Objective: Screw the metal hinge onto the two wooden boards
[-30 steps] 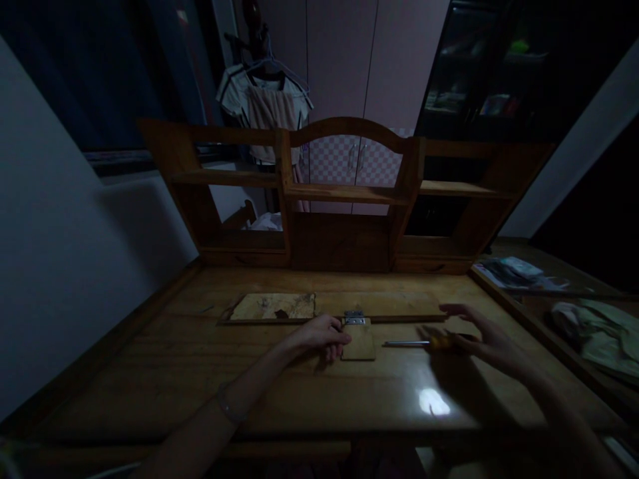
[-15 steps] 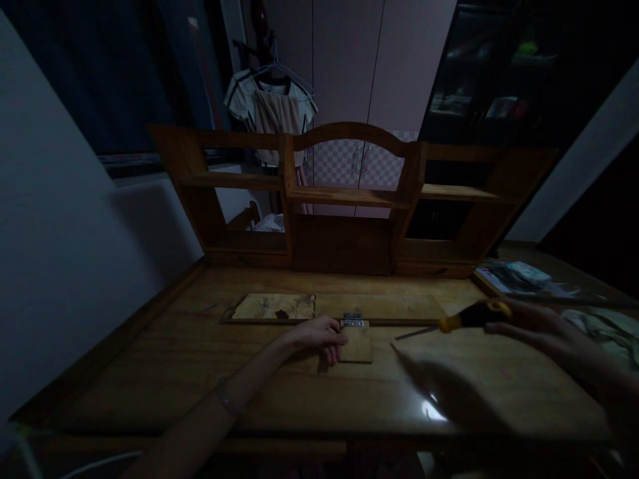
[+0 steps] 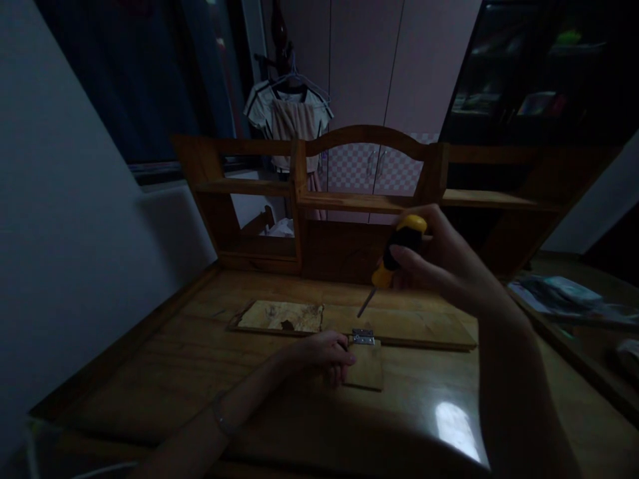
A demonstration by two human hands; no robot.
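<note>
My right hand (image 3: pixel 434 259) grips a yellow and black screwdriver (image 3: pixel 402 243), its shaft slanting down and left. The tip is in the air just above a small metal hinge (image 3: pixel 363 336). That hinge lies across the joint between a long flat board (image 3: pixel 409 324) and a small square wooden piece (image 3: pixel 367 366). My left hand (image 3: pixel 329 356) has its fingers curled at the left edge of the square piece, thumb resting on it. Whether those fingers hold anything else is hidden.
The wooden desk (image 3: pixel 259 372) has a raised shelf unit (image 3: pixel 357 199) along its back. A white wall (image 3: pixel 100 199) stands at the left. Papers or packets (image 3: pixel 564 296) lie beyond the desk's right side. Clothes (image 3: pixel 289 123) hang behind the shelves.
My right hand has swung in from the far right, bringing the screwdriver above the hinge and tilting its shaft downward. My left hand stays at the square piece. The view has shifted slightly.
</note>
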